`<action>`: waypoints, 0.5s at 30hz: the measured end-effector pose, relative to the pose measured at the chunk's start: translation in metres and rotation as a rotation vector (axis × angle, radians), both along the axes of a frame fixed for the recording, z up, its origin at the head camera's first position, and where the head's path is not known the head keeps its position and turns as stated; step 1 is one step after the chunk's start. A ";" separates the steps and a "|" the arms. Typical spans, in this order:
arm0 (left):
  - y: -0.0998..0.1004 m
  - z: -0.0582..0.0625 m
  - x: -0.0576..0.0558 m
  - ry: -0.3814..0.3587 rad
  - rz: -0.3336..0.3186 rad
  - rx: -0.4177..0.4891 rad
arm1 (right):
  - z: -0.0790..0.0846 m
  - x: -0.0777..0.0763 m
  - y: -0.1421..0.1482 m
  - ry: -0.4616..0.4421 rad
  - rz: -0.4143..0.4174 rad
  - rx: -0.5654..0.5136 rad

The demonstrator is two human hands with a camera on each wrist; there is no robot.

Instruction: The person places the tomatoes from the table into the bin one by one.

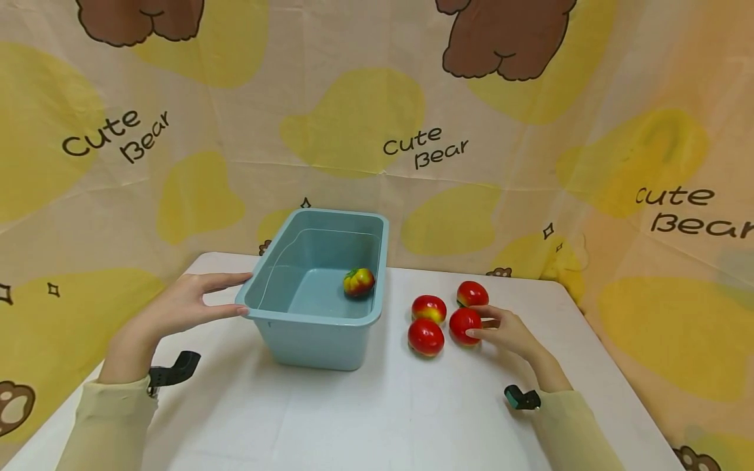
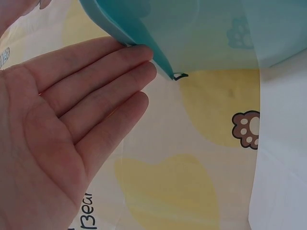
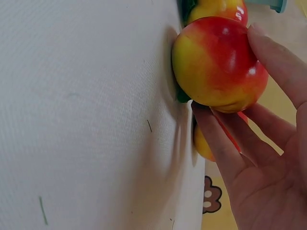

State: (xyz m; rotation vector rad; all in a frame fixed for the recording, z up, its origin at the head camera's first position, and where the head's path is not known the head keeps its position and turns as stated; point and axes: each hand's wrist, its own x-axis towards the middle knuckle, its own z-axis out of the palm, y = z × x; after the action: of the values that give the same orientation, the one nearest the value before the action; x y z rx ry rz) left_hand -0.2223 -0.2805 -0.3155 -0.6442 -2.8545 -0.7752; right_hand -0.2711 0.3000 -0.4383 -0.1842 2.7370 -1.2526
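My left hand touches the left rim of a light blue plastic bin, its fingers straight. In the left wrist view, the fingertips lie against the bin's edge. One lobed red-and-yellow fruit with a green top sits inside the bin, by its right wall. To the right of the bin, my right hand holds a round, glossy red-and-yellow fruit between thumb and fingers. The fruit is close over the white surface, green leaf side down in the right wrist view.
Three similar fruits stand close by: a front-left one, one behind it and a back-right one. The white table ends at a cloth backdrop printed with bears and yellow patches.
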 end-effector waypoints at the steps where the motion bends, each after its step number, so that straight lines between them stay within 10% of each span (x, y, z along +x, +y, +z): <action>1: 0.000 0.000 0.000 0.001 0.000 -0.001 | 0.000 0.000 0.000 0.001 0.001 0.001; 15: -0.001 -0.001 -0.001 0.014 -0.004 -0.009 | 0.002 0.001 -0.001 0.002 -0.002 -0.003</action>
State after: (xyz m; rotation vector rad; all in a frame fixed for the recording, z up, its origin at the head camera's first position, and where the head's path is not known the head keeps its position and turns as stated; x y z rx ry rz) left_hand -0.2236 -0.2816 -0.3167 -0.6540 -2.8463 -0.7556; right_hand -0.2699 0.2989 -0.4366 -0.1827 2.7383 -1.2580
